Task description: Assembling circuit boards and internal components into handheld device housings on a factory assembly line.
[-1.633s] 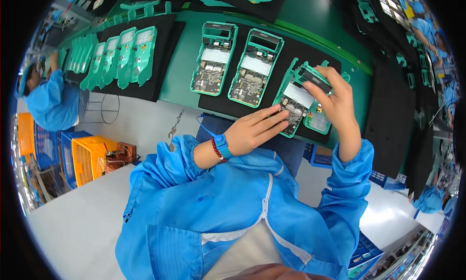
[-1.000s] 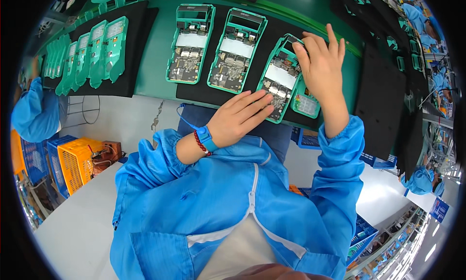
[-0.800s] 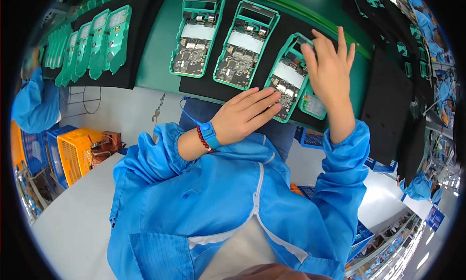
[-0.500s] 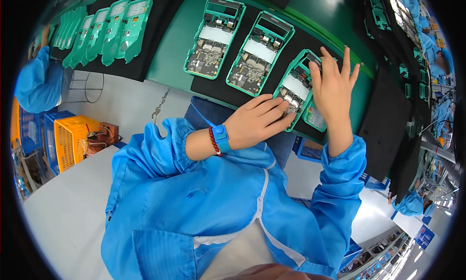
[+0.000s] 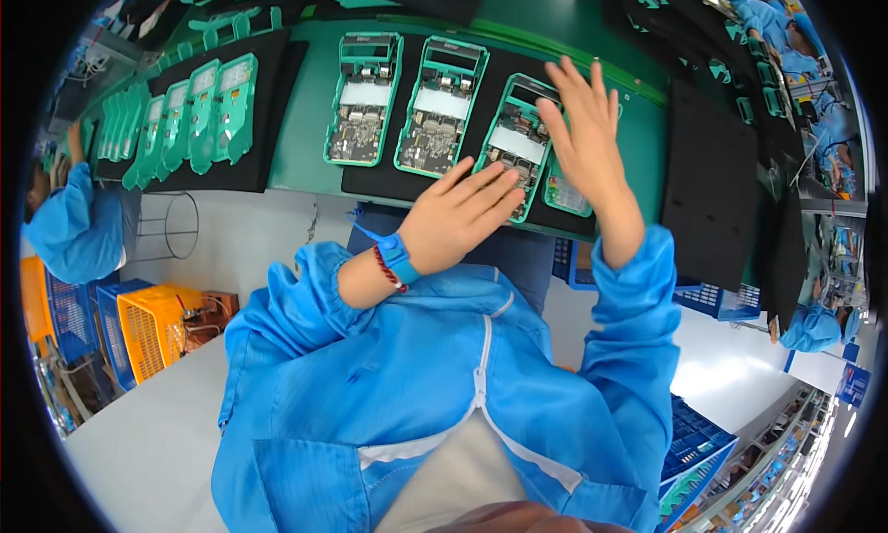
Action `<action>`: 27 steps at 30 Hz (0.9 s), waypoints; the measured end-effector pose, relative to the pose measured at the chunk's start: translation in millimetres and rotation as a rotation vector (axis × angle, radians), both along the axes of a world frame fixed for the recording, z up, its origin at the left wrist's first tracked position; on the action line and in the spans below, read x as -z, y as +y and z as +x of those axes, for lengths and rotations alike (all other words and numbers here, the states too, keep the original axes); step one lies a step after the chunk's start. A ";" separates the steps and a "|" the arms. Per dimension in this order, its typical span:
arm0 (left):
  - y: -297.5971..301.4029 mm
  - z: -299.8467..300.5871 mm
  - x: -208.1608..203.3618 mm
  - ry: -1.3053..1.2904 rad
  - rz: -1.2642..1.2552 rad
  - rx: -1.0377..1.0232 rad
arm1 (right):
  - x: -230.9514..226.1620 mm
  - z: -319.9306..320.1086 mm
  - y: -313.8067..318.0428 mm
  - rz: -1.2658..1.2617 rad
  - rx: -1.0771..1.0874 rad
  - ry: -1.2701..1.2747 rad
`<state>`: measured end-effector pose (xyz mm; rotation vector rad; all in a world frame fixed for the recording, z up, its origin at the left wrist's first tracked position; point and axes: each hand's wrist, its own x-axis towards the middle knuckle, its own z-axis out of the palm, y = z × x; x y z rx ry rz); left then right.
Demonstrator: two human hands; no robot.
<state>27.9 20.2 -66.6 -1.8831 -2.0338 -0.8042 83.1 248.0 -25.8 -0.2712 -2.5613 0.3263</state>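
My left hand (image 5: 460, 217), with a blue wrist strap (image 5: 396, 258) and a red bead bracelet, lies with fingers stretched over the lower end of the rightmost green device housing (image 5: 518, 147). At that housing's right side, my right hand (image 5: 592, 143) is raised with its fingers spread, partly hiding the upper edge. A circuit board and a white panel show inside the housing. Partly under my right wrist lies a green shell with a keypad (image 5: 566, 194). Two similar open housings, a middle one (image 5: 442, 106) and a left one (image 5: 363, 98), lie alongside to the left.
Several green shells (image 5: 236, 108) stand in a row on a black mat at the left. Another person's blue sleeve (image 5: 79, 223) is at the far left. Yellow and blue crates (image 5: 153, 334) stand below. A black sheet (image 5: 708, 182) hangs at the right.
The whole view has shifted, so the bench and housings appear further left and more of its far side shows. Both hands stay about the same housing, fingers still extended.
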 end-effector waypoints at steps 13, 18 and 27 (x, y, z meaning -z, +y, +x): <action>-79.3 1.3 2.5 -2.183 0.361 0.358 | -28.3 79.3 -102.9 -1.110 -0.055 0.034; -82.6 13.5 38.3 -2.524 0.519 0.673 | -41.0 81.2 -118.3 -0.916 -0.045 0.121; -88.2 17.8 35.5 -2.547 0.458 0.445 | -31.5 83.6 -128.0 -0.810 0.011 0.148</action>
